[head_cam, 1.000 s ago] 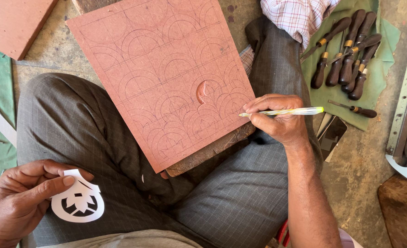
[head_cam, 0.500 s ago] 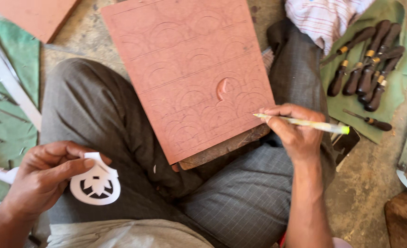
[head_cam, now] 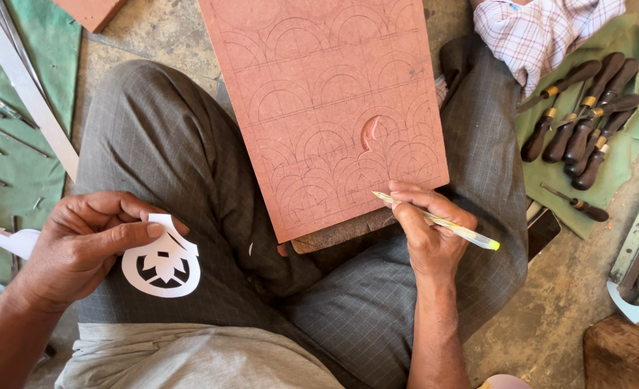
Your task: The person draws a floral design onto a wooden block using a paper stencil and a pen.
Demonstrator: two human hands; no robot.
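The left hand [head_cam: 81,245] is near and to the left, over the left thigh, its thumb and fingers pinched on a white paper stencil [head_cam: 162,263] cut with a leaf-like pattern; the stencil hangs from the thumb, flat against the grey trousers [head_cam: 175,144]. The right hand [head_cam: 427,230] is near the middle, closed round a pale yellow pen [head_cam: 435,220] that lies slanted across the fingers, its tip at the near right edge of the slab [head_cam: 326,101] and its capped end pointing right. The slab is a reddish flat block resting across the lap, propped on a dark piece [head_cam: 341,232] under its near edge, and it reaches to the far edge of the view; its face is scored with a grid and rows of arches, and one small hollow is carved near its right side. To the far right a row of dark-handled chisels [head_cam: 582,122] lies on a green cloth [head_cam: 622,166], with a checked cloth [head_cam: 543,36] just beyond them. To the left a metal ruler [head_cam: 24,86] lies slanted across another green cloth [head_cam: 2,166] with thin metal tools on it
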